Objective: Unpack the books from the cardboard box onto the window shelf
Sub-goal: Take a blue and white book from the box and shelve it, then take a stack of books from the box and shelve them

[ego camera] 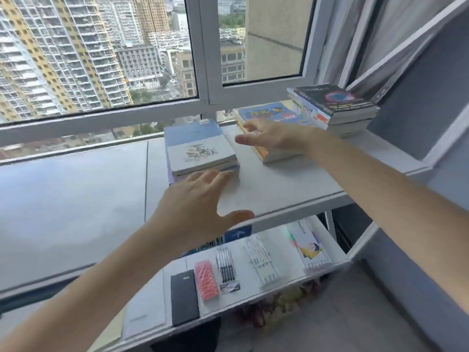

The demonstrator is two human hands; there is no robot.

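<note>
Three stacks of books lie on the grey window shelf (76,189). A pale blue and white stack (198,148) is in the middle. To its right is a stack topped by a blue and yellow cover (274,114). A taller stack with a black cover (335,100) stands at the far right. My left hand (195,204) hovers open just in front of the pale blue stack, fingers near its front edge. My right hand (274,137) is open over the front of the blue and yellow stack, holding nothing. The cardboard box is out of view.
A lower white shelf (284,280) below holds a black notebook (184,298), a red patterned case (206,279), a pack of pens (227,269), a white strip (261,260) and a colourful booklet (308,245). A curtain (380,41) hangs at the right. Window frame (203,59) stands behind the shelf.
</note>
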